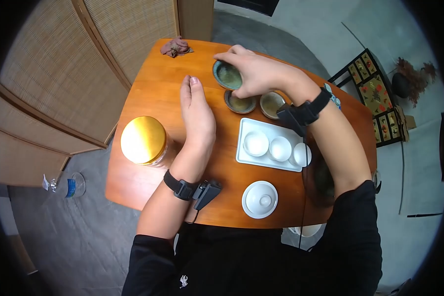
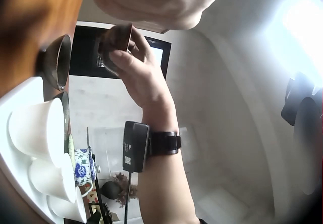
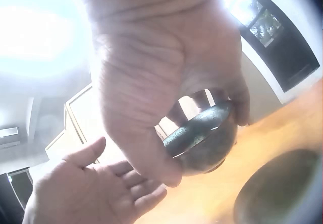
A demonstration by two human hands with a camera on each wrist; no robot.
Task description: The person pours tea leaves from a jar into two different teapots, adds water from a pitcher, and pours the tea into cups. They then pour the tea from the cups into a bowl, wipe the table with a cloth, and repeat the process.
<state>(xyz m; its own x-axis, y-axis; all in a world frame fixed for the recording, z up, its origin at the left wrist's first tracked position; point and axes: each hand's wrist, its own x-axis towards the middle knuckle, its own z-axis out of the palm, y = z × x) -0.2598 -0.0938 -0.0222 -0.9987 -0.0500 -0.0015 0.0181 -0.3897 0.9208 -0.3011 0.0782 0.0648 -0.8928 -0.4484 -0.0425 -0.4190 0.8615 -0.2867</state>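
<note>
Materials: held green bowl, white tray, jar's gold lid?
Green bowl: likely glazed ceramic, from its glossy, mottled inside. White tray: smooth, even surface; ceramic or plastic, can't tell. Gold lid: probably metal, from its polished sheen and glare; coated plastic possible.

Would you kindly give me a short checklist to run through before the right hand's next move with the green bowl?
1. Right hand gripping the green bowl: ok.
2. Bowl off the table: ok, held up in the left wrist view.
3. Left hand free: ok, holds nothing.
4. Three white cups on the white tray: ok.
5. Right-wrist cable clear of the cups: cannot tell, crosses one in the head view.
</note>
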